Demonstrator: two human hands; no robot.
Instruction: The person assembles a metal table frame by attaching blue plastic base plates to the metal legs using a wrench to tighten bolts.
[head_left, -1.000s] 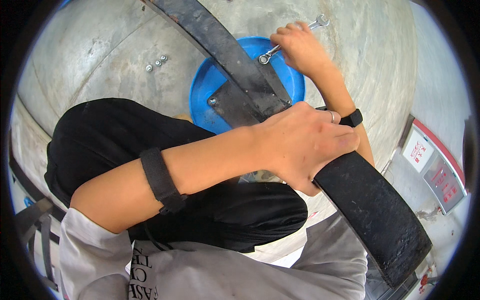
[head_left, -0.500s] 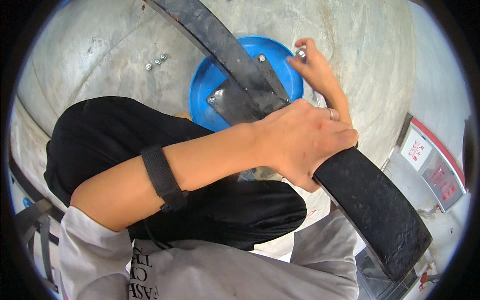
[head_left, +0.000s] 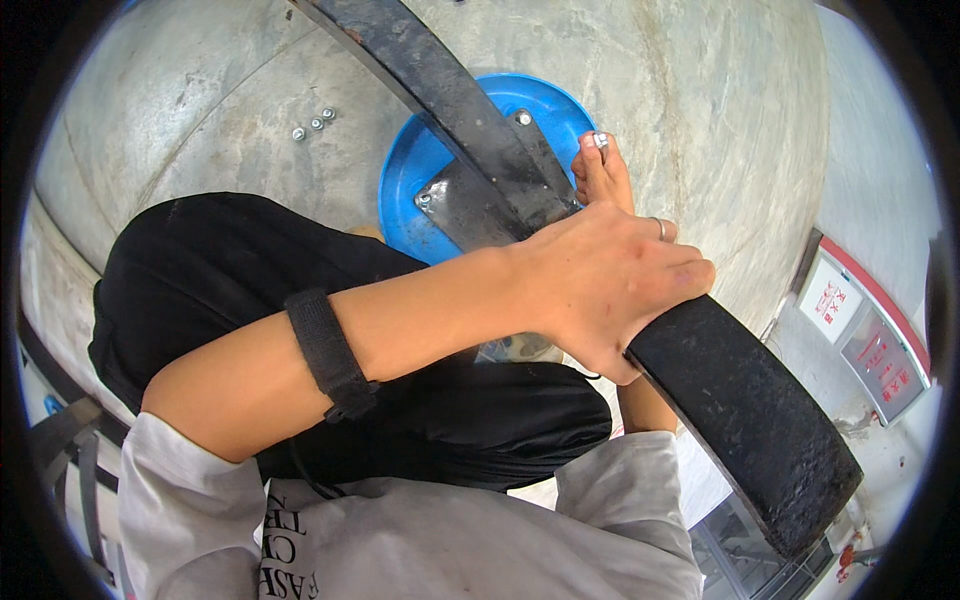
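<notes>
A long curved black bar (head_left: 745, 420) runs diagonally across the view. A flat black plate (head_left: 450, 212) joins it near the middle and lies over a round blue dish-like base (head_left: 560, 95). My left hand (head_left: 625, 285) is wrapped over the bar just below the plate, knuckles up. Beyond it, my right hand (head_left: 603, 182) is closed, with a small silver bolt (head_left: 600, 140) at its fingertips by the blue rim. My left hand and the bar hide part of my right arm. Bolt heads show at two plate corners; the other corners are hidden.
Several loose silver bolts (head_left: 316, 124) lie on the grey concrete floor (head_left: 230, 100) left of the blue base. My black-trousered legs (head_left: 250, 240) are folded close to the base. At the right stands a red-topped cabinet (head_left: 870, 320) by the wall.
My right hand has moved down and slightly left, closer to the blue rim, and its fingers have closed up around the bolt. My left hand stays on the bar.
</notes>
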